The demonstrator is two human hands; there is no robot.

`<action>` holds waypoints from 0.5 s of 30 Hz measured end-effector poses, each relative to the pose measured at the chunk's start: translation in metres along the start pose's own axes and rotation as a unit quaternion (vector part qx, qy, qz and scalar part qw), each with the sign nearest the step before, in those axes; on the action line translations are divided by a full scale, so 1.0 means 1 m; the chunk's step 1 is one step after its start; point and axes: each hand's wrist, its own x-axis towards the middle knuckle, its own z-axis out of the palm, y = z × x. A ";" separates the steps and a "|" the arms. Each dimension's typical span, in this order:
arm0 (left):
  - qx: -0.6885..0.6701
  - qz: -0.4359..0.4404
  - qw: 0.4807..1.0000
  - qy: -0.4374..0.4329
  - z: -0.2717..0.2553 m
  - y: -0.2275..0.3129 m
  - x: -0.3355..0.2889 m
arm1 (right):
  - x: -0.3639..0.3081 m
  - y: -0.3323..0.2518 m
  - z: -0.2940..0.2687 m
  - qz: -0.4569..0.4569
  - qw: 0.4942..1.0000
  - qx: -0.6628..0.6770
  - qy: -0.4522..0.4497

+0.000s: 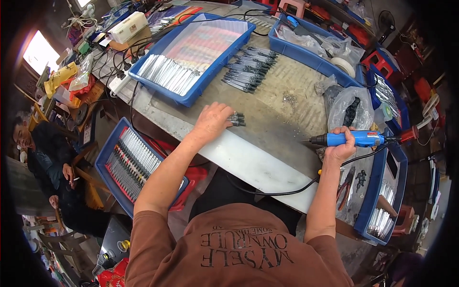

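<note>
Left hand (211,122): grasping black-ended rods (238,119), at its 3 o'clock. Right hand (342,146), farther off: clenched on blue power driver (367,138). 11 o'clock blue tray (184,99): silver rods (169,74). 2 o'clock blue tray (299,53): plastic bags (342,48). 8 o'clock blue tray (107,183): rowed rods (143,148).

Head view: left fisheye of the worn pair.
Operating remotely, I look steeply down from close above the person's brown shirt (234,215), facing outward across the workbench (287,115); the field is wide, straight edges bending toward a dark rim.
</note>
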 end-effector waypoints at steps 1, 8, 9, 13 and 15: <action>0.000 -0.001 1.000 0.000 0.001 0.000 0.000 | 0.000 0.000 0.000 0.002 1.000 0.008 -0.001; -0.043 -0.048 0.998 -0.025 -0.002 0.000 0.004 | -0.002 -0.002 0.001 0.005 1.000 -0.011 0.001; -0.046 -0.063 0.996 -0.051 -0.004 0.000 0.005 | -0.002 -0.002 0.001 0.006 1.000 -0.007 0.003; -0.055 -0.064 0.996 -0.041 -0.003 0.003 0.004 | -0.001 -0.002 -0.001 0.004 1.000 -0.007 0.003; -0.049 -0.063 0.996 -0.045 -0.003 0.003 0.005 | 0.000 -0.002 -0.001 0.001 1.000 -0.009 0.000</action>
